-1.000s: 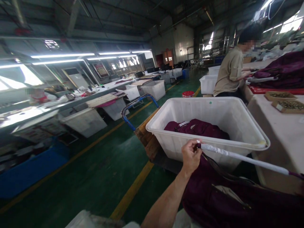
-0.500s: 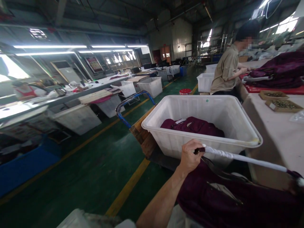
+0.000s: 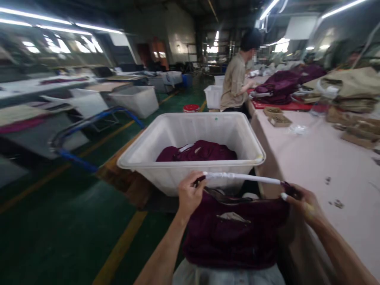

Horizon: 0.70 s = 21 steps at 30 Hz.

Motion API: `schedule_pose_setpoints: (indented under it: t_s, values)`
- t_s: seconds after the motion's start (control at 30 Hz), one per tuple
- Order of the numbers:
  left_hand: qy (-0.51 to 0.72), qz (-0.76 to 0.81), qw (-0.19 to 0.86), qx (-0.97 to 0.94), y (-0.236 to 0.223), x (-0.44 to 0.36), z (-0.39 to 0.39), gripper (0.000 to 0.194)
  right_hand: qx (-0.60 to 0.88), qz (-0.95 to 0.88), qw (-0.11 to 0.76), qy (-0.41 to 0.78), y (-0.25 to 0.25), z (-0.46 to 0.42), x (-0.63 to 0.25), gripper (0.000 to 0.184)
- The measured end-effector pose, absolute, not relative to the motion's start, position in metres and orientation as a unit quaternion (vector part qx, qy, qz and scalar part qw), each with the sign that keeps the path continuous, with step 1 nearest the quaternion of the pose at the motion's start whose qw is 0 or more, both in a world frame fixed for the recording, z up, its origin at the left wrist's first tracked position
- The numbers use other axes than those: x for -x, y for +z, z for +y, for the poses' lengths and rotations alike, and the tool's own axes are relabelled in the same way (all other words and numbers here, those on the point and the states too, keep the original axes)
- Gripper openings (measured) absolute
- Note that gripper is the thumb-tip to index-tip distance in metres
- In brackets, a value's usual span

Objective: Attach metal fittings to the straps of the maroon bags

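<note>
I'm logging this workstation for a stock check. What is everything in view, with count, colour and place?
maroon bag: one, dark maroon, held up in front of the person
wrapped handle: one, white wrapping, stretched between both hands
white tub: one, white, on a trolley ahead
maroon goods: a pile, maroon, inside the tub
blue trolley handle: one, blue, left of the tub
table: one, pale pink, right
co-worker: one, beige shirt, at the table's far end
red lid: one, red, floor beyond the tub
left hand: grips the handle's left end
right hand: grips the handle's right end
</note>
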State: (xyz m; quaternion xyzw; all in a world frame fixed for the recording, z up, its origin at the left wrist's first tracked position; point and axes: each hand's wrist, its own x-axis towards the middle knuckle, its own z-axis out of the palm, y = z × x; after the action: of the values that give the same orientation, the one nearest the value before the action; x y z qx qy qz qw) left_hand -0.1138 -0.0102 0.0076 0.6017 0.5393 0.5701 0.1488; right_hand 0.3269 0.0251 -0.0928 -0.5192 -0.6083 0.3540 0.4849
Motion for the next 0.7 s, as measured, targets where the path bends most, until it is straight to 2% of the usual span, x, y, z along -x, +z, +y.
schedule_pose_setpoints:
  t_s: [0.17, 0.3, 0.43, 0.53, 0.7]
  values:
    - [0.557, 0.598, 0.115, -0.565, -0.007, 0.127, 0.011, 0.029, 0.52, -0.585, 0.479, 0.397, -0.076, 0.034, -0.309, 0.051]
    - [0.559, 0.617, 0.115, -0.541, -0.017, 0.134, 0.012, 0.033, 0.498, -0.585, 0.51, 0.386, -0.07, 0.028, -0.3, 0.043]
    - [0.566, 0.63, 0.108, -0.52, -0.027, 0.139, 0.011, 0.036, 0.51, -0.667, 0.489, 0.235, -0.061, 0.022, -0.289, 0.033]
    - [0.578, 0.626, 0.094, -0.516, -0.03, 0.141, 0.01, 0.034, 0.493, -0.726, 0.465, 0.121, -0.061, 0.02, -0.285, 0.034]
    - [0.572, 0.631, 0.079, -0.518, -0.026, 0.136, 0.008, 0.035, 0.474, -0.763, 0.439, 0.043, -0.071, 0.021, -0.289, 0.038]
